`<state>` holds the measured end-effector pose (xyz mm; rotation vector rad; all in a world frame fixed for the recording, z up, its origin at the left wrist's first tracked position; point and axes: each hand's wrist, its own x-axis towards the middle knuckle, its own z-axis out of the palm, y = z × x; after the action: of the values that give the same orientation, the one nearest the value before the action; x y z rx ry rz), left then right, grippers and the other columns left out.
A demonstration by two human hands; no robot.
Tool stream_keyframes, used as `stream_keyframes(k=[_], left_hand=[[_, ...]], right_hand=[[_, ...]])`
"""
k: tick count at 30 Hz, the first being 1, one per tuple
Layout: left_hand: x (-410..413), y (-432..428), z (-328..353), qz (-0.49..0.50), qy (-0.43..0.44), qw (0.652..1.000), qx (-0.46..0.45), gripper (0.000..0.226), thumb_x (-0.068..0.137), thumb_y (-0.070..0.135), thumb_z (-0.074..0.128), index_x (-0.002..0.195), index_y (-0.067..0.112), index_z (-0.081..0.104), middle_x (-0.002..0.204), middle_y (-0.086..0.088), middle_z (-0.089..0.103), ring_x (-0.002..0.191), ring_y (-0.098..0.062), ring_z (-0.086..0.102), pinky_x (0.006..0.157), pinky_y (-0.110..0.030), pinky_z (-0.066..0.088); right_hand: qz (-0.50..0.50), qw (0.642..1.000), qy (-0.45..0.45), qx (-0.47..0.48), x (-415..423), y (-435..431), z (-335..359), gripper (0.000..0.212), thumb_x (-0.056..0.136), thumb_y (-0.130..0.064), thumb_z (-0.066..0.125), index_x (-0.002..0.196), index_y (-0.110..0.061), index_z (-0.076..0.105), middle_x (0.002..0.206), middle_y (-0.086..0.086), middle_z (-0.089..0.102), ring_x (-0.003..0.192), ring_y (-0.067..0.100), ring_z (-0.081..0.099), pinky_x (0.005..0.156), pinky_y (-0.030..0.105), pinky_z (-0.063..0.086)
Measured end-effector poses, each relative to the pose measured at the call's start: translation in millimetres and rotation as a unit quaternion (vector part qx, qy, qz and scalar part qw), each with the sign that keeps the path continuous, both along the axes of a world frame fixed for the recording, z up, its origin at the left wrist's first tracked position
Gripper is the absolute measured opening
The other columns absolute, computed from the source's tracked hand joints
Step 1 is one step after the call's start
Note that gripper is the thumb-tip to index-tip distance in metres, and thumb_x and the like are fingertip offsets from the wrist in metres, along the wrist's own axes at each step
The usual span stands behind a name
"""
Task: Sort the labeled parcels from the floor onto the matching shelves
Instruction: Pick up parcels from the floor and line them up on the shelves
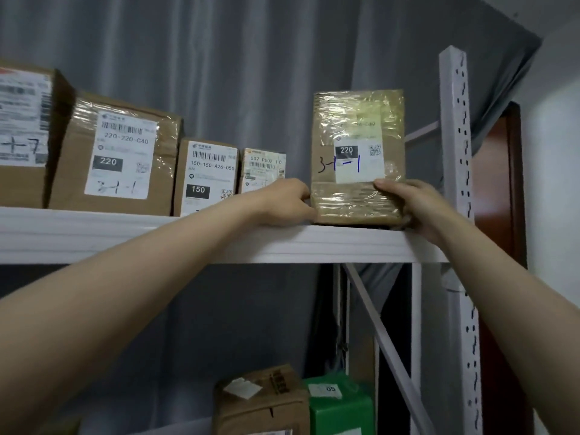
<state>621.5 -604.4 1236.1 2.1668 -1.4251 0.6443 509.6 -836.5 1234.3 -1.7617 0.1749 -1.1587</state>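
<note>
A tape-wrapped cardboard parcel (357,146) marked "220" and "3-1-1" stands upright at the right end of the white top shelf (188,237). My left hand (282,202) grips its lower left edge with curled fingers. On the lower right corner my right hand (408,202) holds it, thumb across the front. To the left stand a parcel marked "220, 3-1-1" (116,158), one marked "150" (207,177), and a small one marked "507" (262,169).
A large box (22,133) sits at the far left of the shelf. The white perforated upright (455,136) stands just right of the held parcel. On the lower shelf are a brown box (263,400) and a green box (342,406). Grey curtain behind.
</note>
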Motion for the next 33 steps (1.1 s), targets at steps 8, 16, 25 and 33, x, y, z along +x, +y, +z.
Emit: stream_keyframes(k=[8, 16, 25, 33], left_hand=[[-13.5, -2.5, -2.5, 0.029, -0.024, 0.999, -0.024, 0.039, 0.09, 0.028, 0.068, 0.122, 0.007, 0.062, 0.113, -0.006, 0.066, 0.106, -0.024, 0.059, 0.089, -0.031, 0.047], [3.4, -21.4, 5.2, 0.05, 0.08, 0.994, 0.047, 0.03, 0.097, 0.02, 0.052, 0.115, -0.002, 0.062, 0.1, -0.01, 0.06, 0.088, -0.022, 0.053, 0.078, -0.03, 0.041], [3.4, -12.0, 7.0, 0.03, 0.026, 0.993, -0.109, 0.033, 0.092, 0.014, 0.058, 0.124, 0.003, 0.061, 0.124, -0.012, 0.063, 0.108, -0.024, 0.059, 0.089, -0.031, 0.047], [22.6, 14.0, 27.3, 0.176, -0.232, 0.938, -0.187, 0.041, 0.089, 0.027, 0.057, 0.127, 0.011, 0.053, 0.129, -0.011, 0.051, 0.122, -0.029, 0.044, 0.098, -0.04, 0.04]], right_hand=[[-0.075, 0.994, 0.034, -0.066, 10.4, 5.5, 4.7, 0.072, 0.066, -0.043, 0.088, 0.122, -0.013, 0.055, 0.11, 0.0, 0.065, 0.086, 0.014, 0.063, 0.062, 0.03, 0.05], [-0.187, 0.968, 0.066, -0.155, 35.1, 18.6, 8.9, 0.078, 0.067, -0.038, 0.09, 0.126, -0.005, 0.051, 0.128, 0.01, 0.059, 0.117, 0.027, 0.057, 0.089, 0.035, 0.051], [-0.154, 0.975, 0.083, -0.137, 40.8, 13.2, 4.3, 0.036, 0.08, -0.03, 0.08, 0.105, -0.011, 0.062, 0.083, -0.001, 0.059, 0.073, 0.015, 0.058, 0.054, 0.024, 0.042], [-0.15, 0.981, 0.078, -0.092, 48.7, 9.9, 7.6, 0.063, 0.092, -0.034, 0.061, 0.138, 0.002, 0.036, 0.131, 0.014, 0.054, 0.114, 0.033, 0.056, 0.075, 0.032, 0.043]])
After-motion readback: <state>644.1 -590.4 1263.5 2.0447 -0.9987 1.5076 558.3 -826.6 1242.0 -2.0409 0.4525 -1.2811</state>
